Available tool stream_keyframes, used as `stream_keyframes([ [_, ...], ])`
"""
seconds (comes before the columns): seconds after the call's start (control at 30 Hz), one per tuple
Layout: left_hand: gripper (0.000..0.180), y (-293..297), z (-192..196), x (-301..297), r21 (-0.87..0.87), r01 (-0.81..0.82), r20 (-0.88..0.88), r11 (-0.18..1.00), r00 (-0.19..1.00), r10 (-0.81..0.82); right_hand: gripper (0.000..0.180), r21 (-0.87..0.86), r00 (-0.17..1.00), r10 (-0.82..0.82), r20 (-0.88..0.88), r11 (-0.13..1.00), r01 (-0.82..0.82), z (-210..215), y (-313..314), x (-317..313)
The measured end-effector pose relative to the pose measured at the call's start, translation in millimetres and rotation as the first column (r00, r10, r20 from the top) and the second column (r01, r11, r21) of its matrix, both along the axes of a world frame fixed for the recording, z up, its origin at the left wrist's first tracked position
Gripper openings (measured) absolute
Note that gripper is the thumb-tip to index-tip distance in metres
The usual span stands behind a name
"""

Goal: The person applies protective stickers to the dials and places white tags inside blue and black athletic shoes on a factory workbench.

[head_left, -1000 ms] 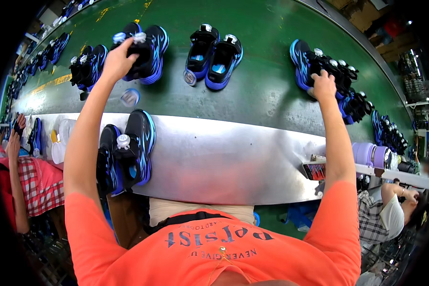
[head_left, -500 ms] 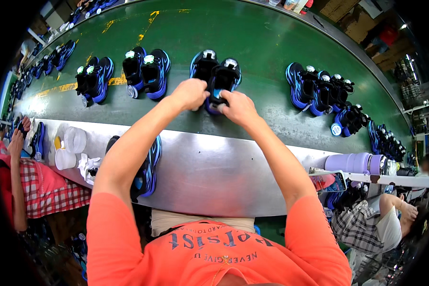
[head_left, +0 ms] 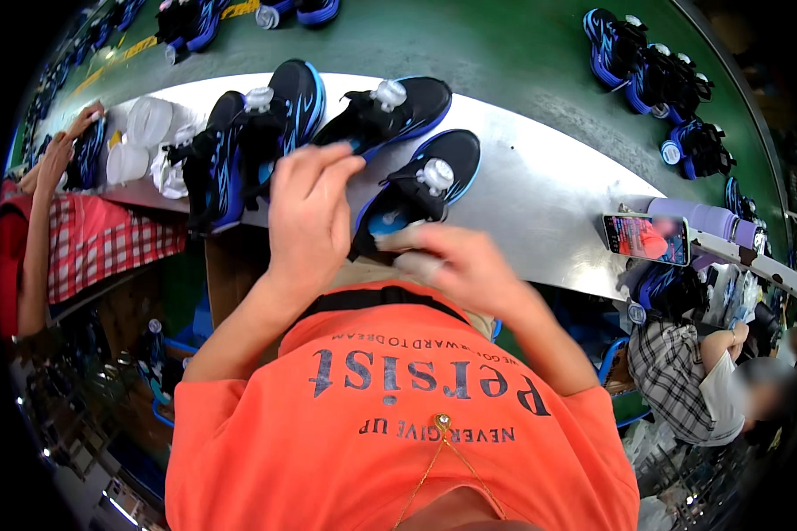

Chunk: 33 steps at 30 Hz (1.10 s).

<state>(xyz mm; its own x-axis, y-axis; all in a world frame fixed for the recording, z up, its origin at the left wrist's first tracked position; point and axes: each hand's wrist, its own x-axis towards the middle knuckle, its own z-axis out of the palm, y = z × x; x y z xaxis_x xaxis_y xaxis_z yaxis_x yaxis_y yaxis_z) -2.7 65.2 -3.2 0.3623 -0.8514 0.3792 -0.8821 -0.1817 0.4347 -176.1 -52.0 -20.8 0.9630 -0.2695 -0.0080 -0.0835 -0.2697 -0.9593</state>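
Both hands (head_left: 314, 217) at 2 shoes (head_left: 413, 188) on steel ledge's (head_left: 549, 195) near edge.

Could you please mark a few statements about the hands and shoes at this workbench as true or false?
1. Both hands are at the heel of one black and blue shoe. True.
2. That shoe sits on the green belt. False: it lies on the metal shelf; the green belt is beyond it.
3. A phone with a lit screen lies on the shelf to the person's right. True.
4. The left hand holds a bottle. False: its fingers are at the shoes, no bottle in it.
5. The right hand rests on the phone. False: it is at the shoe's heel.
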Motion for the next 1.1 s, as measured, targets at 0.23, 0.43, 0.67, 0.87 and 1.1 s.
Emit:
stream_keyframes([
  [0.23,0.024,-8,-46,-25,0.145,-0.001,-0.487,0.989,0.870,0.072,0.047,-0.267,0.996,0.022,-0.092,0.963,-0.046,5,-86,7],
  [0.43,0.016,-19,-53,-41,0.043,-0.086,-0.528,0.995,0.844,0.096,0.052,-0.412,0.989,0.113,-0.100,0.899,-0.144,0,-74,20],
  [0.67,0.017,-16,-53,-44,0.077,-0.206,-0.660,0.976,0.723,0.204,0.035,-0.665,0.970,0.115,-0.215,0.710,-0.232,22,-42,14],
  [0.87,0.027,-9,-4,-36,0.325,0.205,-0.703,0.923,0.705,0.091,0.045,-0.484,0.974,0.106,-0.200,0.854,-0.193,19,-49,10],
  [1.1,0.023,-13,-26,-29,0.275,0.295,-0.910,0.915,0.386,0.149,0.036,-0.286,0.980,-0.188,-0.067,0.945,0.162,13,-34,2],
])
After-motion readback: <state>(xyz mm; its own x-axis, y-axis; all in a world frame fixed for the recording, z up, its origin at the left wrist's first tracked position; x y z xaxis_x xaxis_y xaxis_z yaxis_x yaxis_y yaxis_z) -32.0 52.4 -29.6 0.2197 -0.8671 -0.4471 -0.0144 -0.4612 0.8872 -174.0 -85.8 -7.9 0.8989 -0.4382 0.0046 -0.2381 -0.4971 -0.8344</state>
